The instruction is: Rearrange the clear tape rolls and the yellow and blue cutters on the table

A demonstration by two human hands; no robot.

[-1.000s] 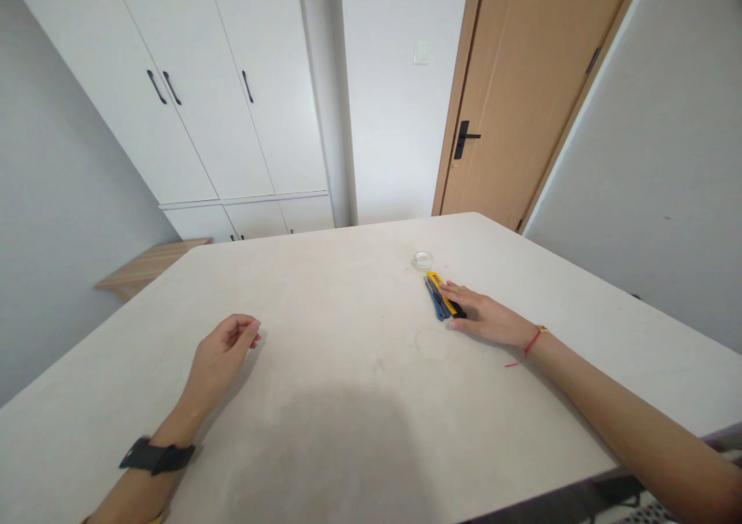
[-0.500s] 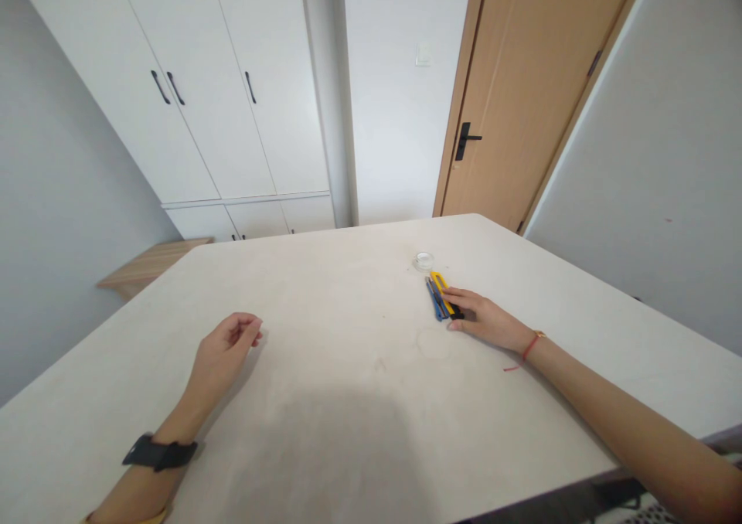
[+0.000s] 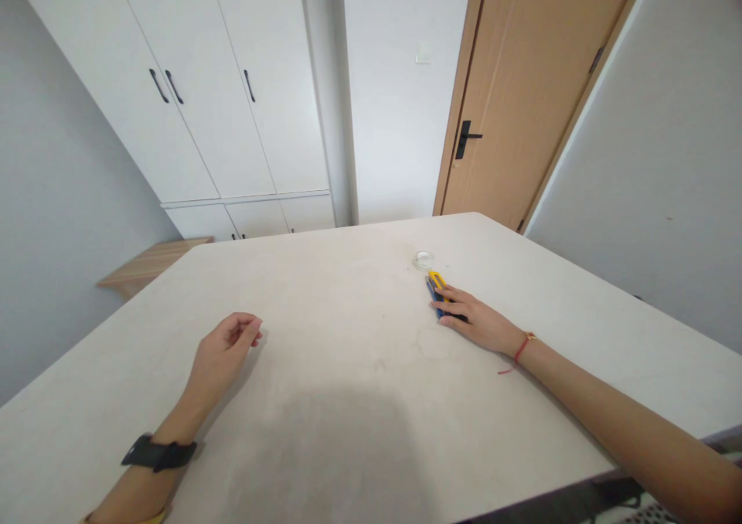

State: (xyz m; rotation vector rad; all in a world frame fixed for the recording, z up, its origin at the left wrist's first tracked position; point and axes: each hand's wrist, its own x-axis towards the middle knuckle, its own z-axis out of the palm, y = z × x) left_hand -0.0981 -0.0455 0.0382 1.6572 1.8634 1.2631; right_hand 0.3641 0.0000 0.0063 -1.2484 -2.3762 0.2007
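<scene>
From where I sit at a distance, I see the left forearm (image 3: 132, 495) slant up from the lower left, its wrist (image 3: 181, 422) nearly straight. The left hand (image 3: 223, 348) lies thumb side up, loosely curled. The right forearm (image 3: 608, 414) stretches long from the lower right. At its end, the right hand (image 3: 484, 323) is palm down, fingers (image 3: 450, 305) extended and slightly parted. The 2 hands are well apart.

Black left wristband (image 3: 158, 454), red right bracelet (image 3: 523, 348), yellow sleeve (image 3: 156, 518).
</scene>
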